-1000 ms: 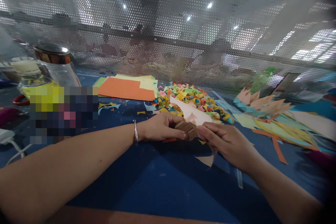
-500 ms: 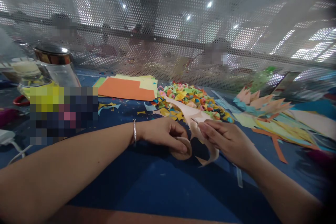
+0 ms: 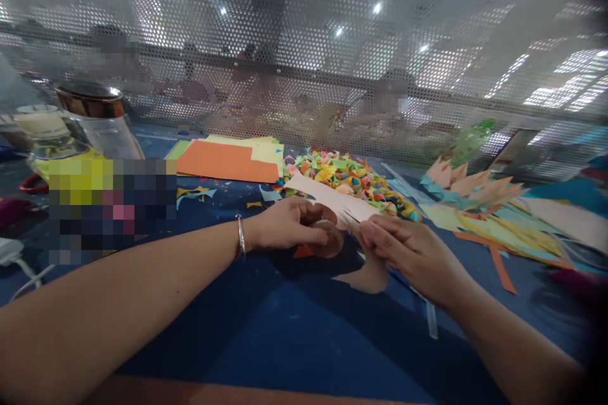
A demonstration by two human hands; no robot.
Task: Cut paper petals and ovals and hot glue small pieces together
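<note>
My left hand (image 3: 287,224), with a silver bangle on its wrist, pinches a rounded brown-pink paper piece (image 3: 327,237) just above the blue table (image 3: 266,329). My right hand (image 3: 408,253) is closed on small scissors, whose thin blades (image 3: 350,216) poke out toward the paper. A pale pink paper sheet (image 3: 332,199) runs back from the cut, and a loose curl of it (image 3: 368,278) hangs below my right fingers. The scissors' handles are hidden in my fist.
A heap of small coloured paper curls (image 3: 351,180) lies behind my hands. Orange and yellow sheets (image 3: 228,160) are stacked at back left. Glass jars (image 3: 97,117) stand far left. Cut paper shapes and strips (image 3: 479,202) cover the right. A perforated metal screen (image 3: 304,57) closes the back.
The rounded piece in my left hand has turned and lifted a little, and the pink sheet has flattened out behind it. My right hand has stayed close by with the scissors.
</note>
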